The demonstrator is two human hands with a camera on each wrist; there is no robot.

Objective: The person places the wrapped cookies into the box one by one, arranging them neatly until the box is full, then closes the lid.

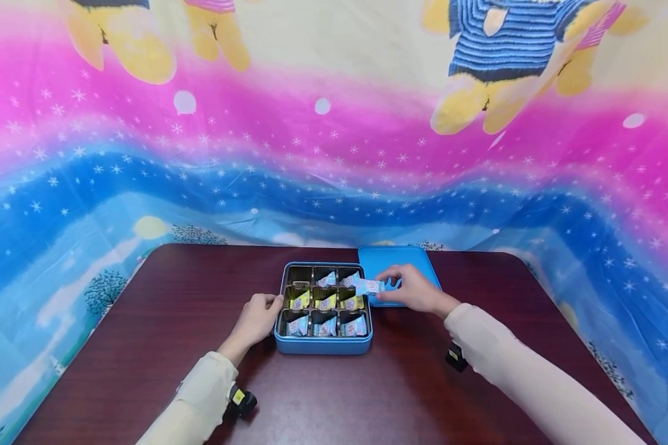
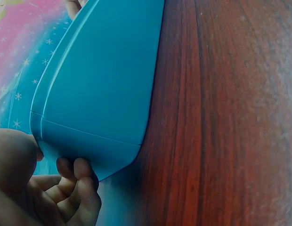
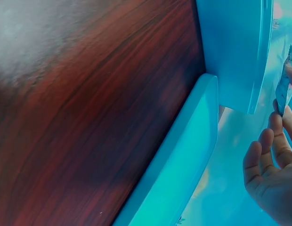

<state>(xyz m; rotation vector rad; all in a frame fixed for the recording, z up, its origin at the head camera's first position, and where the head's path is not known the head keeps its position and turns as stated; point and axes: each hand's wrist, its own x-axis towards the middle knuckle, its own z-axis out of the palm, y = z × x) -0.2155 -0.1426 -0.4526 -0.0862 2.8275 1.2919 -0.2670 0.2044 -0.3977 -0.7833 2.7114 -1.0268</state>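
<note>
A blue box stands on the table, divided inside into three rows of dark compartments. Small wrapped candies lie in it: yellow ones along the middle row, light-blue ones in the front row and in the back row's middle and right. The back-left compartment shows its dark inside. My left hand holds the box's left side, thumb up at the rim and fingers bent against the outer wall. Between thumb and fingertips, my right hand pinches a light-blue wrapped candy over the box's right edge.
The blue lid lies behind and right of the box, against it, partly under my right hand. Dark red-brown wood makes up the table. A printed cloth hangs behind its far edge.
</note>
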